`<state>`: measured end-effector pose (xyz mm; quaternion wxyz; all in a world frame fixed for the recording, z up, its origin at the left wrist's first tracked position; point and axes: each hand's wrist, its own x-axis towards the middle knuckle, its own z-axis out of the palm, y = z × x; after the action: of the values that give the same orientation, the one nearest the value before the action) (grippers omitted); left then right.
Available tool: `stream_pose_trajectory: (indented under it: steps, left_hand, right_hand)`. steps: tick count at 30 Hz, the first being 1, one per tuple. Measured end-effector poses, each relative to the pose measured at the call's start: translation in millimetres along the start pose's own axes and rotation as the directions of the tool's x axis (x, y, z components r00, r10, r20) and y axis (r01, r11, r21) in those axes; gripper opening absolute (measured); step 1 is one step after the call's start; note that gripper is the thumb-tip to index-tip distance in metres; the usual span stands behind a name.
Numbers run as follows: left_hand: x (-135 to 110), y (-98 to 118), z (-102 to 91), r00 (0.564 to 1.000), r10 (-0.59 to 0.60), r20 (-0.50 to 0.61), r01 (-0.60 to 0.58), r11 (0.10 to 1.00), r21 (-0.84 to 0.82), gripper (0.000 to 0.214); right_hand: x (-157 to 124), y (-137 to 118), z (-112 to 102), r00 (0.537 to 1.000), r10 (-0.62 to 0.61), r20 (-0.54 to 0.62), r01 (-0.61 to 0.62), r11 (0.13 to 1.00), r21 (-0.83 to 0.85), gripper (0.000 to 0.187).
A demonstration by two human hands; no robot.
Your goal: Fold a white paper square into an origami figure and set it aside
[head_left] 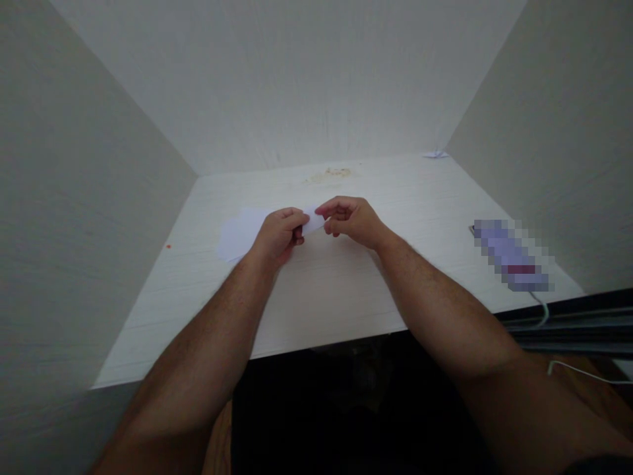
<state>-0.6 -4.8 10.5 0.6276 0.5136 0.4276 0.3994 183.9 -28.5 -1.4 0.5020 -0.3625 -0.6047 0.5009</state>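
Got a small, smooth white paper piece (312,222) pinched in the left hand (281,232) over the pale, faintly streaked worktop (326,284), running lengthwise left to right and angling slightly away toward the right end. Touching that end with the right hand (353,220), can't tell if actually gripping. Looks plain, straight-edged.

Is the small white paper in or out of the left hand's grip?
In: the left hand grips the white paper, thumb on top.
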Motion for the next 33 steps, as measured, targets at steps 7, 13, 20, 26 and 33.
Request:
stream_pose_trajectory:
  steps: [7,13,20,26,33]
  left_hand:
    - [-2.1,-0.7,4.2,0.999,0.020,-0.027,-0.018,0.997,0.070,0.016]
    - [-2.6,-1.3,5.0,0.999,0.019,0.027,-0.021,0.998,0.058,0.017]
    - [-2.4,-4.3,5.5,0.998,0.056,0.029,-0.058,0.995,0.077,0.017]
    - [-3.1,-5.3,7.8,0.992,0.119,0.028,-0.122,0.980,0.159,0.015]
    - [-5.1,-4.0,9.4,0.997,0.079,0.027,-0.083,0.974,0.212,0.011]
  right_hand:
    - [-0.2,0.5,-0.1,1.000,-0.006,-0.025,0.004,0.997,-0.071,0.027]
    - [0.6,-0.1,0.4,0.999,-0.008,-0.033,0.005,0.995,-0.100,0.020]
    - [0.9,-4.8,1.4,0.999,0.037,-0.040,-0.039,0.997,-0.067,0.015]
    - [1.8,-2.2,3.5,0.990,0.056,-0.130,-0.069,0.993,-0.094,0.009]
    - [2.0,-3.5,7.1,0.978,0.032,-0.208,-0.073,0.978,-0.196,0.008]
